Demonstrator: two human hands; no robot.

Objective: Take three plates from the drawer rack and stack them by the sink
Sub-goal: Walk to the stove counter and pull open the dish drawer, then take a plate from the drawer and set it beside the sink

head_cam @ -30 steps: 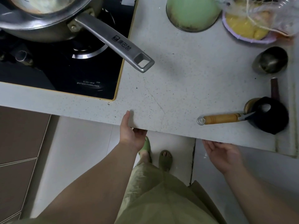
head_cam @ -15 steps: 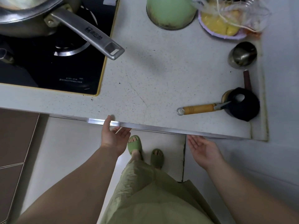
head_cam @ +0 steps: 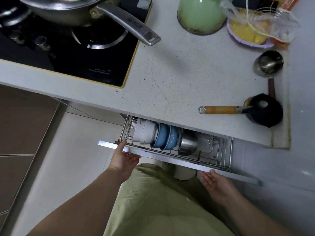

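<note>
The drawer rack [head_cam: 223, 150] under the counter stands partly pulled out, its white front edge [head_cam: 163, 156] toward me. Inside the wire rack stand white dishes [head_cam: 144, 132] on edge, blue bowls [head_cam: 166, 137], a steel bowl [head_cam: 187, 144] and a clear glass item [head_cam: 207, 144]. My left hand [head_cam: 123, 158] grips the drawer front at its left end, thumb on top, fingers beneath. My right hand [head_cam: 214, 181] sits palm up under the right part of the drawer front, fingers against its lower edge. No sink is in view.
On the speckled counter [head_cam: 179, 79] lie a wooden-handled tool [head_cam: 221, 110], a black round holder [head_cam: 265, 110], a steel ladle [head_cam: 268, 64], a green pot [head_cam: 201, 14] and a bagged yellow food dish [head_cam: 250, 29]. A pan handle [head_cam: 129, 25] juts over the black stove [head_cam: 68, 53].
The drawer has slid out from under the counter, exposing the rack and dishes. Both hands have moved back toward me with the drawer front.
</note>
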